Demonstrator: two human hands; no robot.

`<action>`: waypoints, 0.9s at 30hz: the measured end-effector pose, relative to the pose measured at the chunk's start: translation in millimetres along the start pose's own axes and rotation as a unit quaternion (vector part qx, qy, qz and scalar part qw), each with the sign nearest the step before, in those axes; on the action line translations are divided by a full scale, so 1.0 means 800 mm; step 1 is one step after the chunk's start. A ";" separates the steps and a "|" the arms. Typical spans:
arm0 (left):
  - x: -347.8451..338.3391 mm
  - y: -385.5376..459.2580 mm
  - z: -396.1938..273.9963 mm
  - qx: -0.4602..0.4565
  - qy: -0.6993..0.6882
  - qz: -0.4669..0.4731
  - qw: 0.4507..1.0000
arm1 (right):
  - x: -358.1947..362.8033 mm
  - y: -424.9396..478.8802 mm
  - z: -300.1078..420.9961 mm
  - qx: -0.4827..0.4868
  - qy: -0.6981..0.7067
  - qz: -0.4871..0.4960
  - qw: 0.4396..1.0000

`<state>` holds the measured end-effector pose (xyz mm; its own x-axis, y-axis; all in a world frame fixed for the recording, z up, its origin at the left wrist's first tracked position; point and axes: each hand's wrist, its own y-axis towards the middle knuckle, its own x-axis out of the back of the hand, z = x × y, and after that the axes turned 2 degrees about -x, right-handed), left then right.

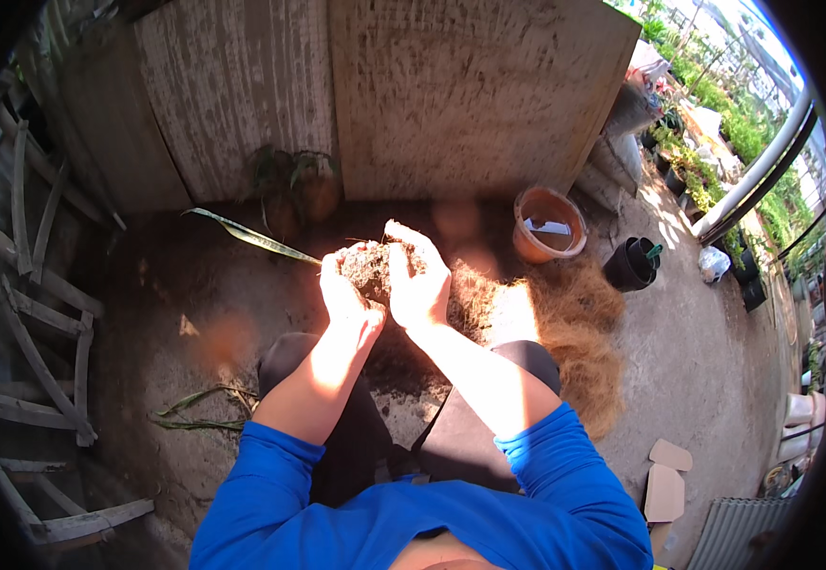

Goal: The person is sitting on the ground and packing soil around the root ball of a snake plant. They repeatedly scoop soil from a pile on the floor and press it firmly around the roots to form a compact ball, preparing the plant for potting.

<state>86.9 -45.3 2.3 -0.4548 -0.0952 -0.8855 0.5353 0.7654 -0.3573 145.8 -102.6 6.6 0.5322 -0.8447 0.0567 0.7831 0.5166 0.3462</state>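
Both hands are raised in front of my knees around a clump of soil and roots (366, 271). My left hand (347, 288) cups its left side, and my right hand (416, 281) curves round its right side with the thumb up against it. A long variegated leaf (259, 237) stretches out to the left from the clump, past my left fingers. Dark loose soil (402, 360) lies on the ground below my hands. Strong sunlight washes out parts of both hands, so some finger detail is lost.
Brown coconut fibre (584, 342) is heaped right of my knee. Beyond it stand a terracotta-coloured pot (548, 226) and a black pot (630, 263). Cut leaves (202, 424) lie at left, near a wooden slatted frame (42, 342). Boards (470, 100) stand upright ahead, with potted plants (299, 189) at their foot.
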 end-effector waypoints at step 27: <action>-0.007 -0.027 -0.007 0.012 -0.030 0.036 0.999 | 0.020 -0.010 0.031 0.035 0.060 0.077 0.995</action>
<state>73.8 -57.3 16.5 -0.3723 -0.0791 -0.9247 0.5827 0.7556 -0.2992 140.0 -123.7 27.8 0.6815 -0.7318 0.0033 0.6674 0.6233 0.4075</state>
